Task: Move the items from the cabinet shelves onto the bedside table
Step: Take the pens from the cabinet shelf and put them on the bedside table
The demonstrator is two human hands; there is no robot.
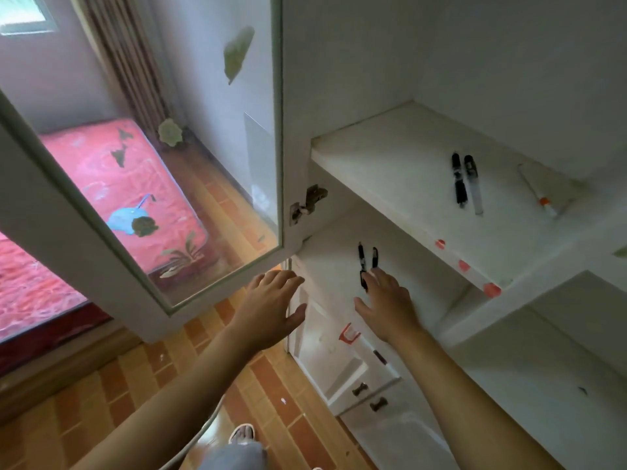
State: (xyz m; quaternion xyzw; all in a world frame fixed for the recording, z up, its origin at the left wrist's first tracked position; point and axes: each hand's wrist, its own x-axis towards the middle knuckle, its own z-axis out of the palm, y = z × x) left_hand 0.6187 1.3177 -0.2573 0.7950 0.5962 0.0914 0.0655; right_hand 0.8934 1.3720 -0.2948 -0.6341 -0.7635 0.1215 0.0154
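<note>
Head view | white wooden cabinet open | two slim black pens on its lower shelf | right hand spread, fingertips apparently touching them, nothing gripped | left hand open, empty, beside cabinet | pens light, rigid, smooth; pinch mid-barrel.
</note>
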